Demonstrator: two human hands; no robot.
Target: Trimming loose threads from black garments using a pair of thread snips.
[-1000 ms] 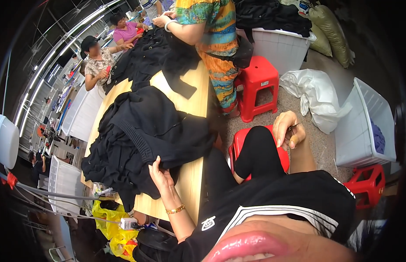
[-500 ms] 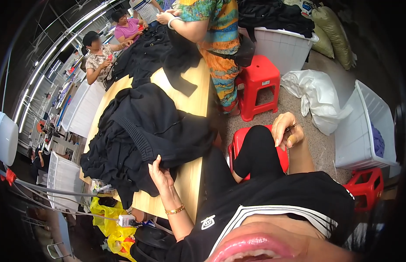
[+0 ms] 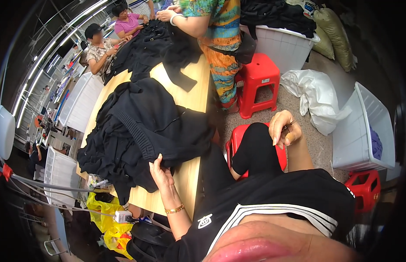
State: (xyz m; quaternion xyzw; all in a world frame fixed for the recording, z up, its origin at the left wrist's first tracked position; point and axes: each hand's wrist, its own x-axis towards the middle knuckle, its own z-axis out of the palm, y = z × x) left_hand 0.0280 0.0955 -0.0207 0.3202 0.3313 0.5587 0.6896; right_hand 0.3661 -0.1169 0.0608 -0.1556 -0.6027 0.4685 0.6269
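Note:
A black garment (image 3: 144, 115) with a wide ribbed band lies bunched on the pale wooden table (image 3: 192, 172). My left hand (image 3: 161, 174) is at its near edge, beside the end of the ribbing, with the cloth gripped at thumb and fingertips; some of the fingers are hidden. Away from the cloth, my right hand (image 3: 285, 129) is raised over the red stool next to my knee. Its fingers are curled around a small, thin, dark metal tool (image 3: 290, 124), mostly covered by the hand, so its kind is unclear.
More black garments (image 3: 153, 50) cover the table's far end, where several co-workers stand. A red stool (image 3: 259, 83), a white plastic sack (image 3: 316, 98) and white bins (image 3: 364, 131) are to the right. Cables and a white power plug (image 3: 123, 216) hang at the lower left, near a yellow bag (image 3: 104, 218).
The view has shifted slightly. Both my hands keep nearly the same pose, and the garment lies much as before. At the far end, co-workers' hands and arms have moved a little.

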